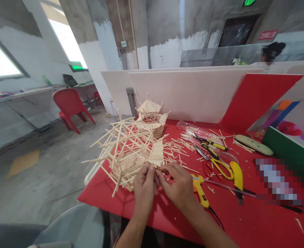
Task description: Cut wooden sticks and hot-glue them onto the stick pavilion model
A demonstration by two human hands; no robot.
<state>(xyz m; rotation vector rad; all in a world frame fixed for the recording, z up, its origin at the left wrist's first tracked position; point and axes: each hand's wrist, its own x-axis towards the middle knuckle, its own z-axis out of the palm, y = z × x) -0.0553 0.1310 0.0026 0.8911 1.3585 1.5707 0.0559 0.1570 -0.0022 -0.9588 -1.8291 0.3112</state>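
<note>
A large open model of wooden sticks stands on the red table, its beams spreading from a peak. Its slatted roof panel slopes down toward my fingers. At the panel's lower edge, my left hand is closed in a pinch. Close beside it, almost touching, my right hand is also closed, thumb against index finger. A small bit of wood seems to show between the fingertips, but the fingers hide most of it. Just right of my right hand lies a yellow glue gun.
Behind stands a finished-looking stick pavilion. Loose sticks and plastic-wrapped sticks are scattered on the red tabletop. Scissors, red-handled pliers and a yellow utility knife lie right. White boards close off the back.
</note>
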